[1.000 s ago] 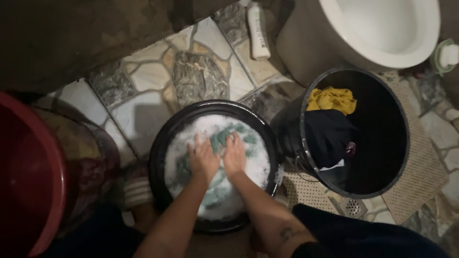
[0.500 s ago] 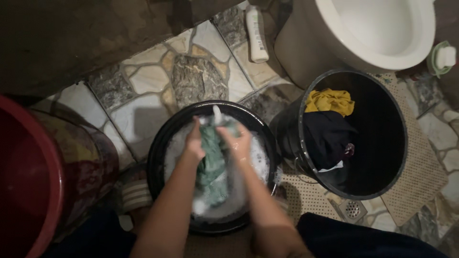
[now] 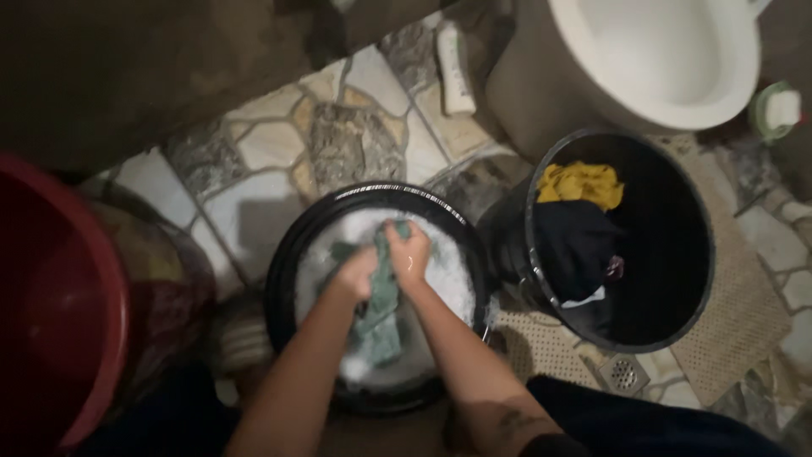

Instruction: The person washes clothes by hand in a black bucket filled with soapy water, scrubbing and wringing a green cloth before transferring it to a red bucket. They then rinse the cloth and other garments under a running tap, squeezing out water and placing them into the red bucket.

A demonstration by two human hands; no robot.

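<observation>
A wet green cloth (image 3: 381,305) hangs in a bunched strip between two bare hands, over the middle of a round black basin (image 3: 288,254) filled with white soapy foam. The cloth's upper end sits between the hands and its lower end trails down into the suds toward the person. The left hand (image 3: 357,278) closes around the cloth from the left side, fingers curled into a grip. The right hand (image 3: 409,254) clenches the top of the cloth from the right, knuckles up, just beside the left hand so the two nearly touch. Both forearms reach in from the bottom edge of the view.

The basin sits on a floor of irregular stone tiles (image 3: 271,144) in grey, cream and tan. Just to the right of the basin, touching or nearly touching it, stands a tall black bucket (image 3: 677,279) tilted toward the camera, holding a yellow garment (image 3: 582,183) at the top and dark clothing (image 3: 568,245) below it. The bucket rests on a beige mat (image 3: 744,322), and a small metal floor drain (image 3: 624,372) shows near its base. Beyond the bucket, at the upper right, is a white toilet bowl (image 3: 677,59). A white bottle (image 3: 455,68) lies on the tiles to the left of the toilet. At the far left edge is a large red tub (image 3: 76,305).
</observation>
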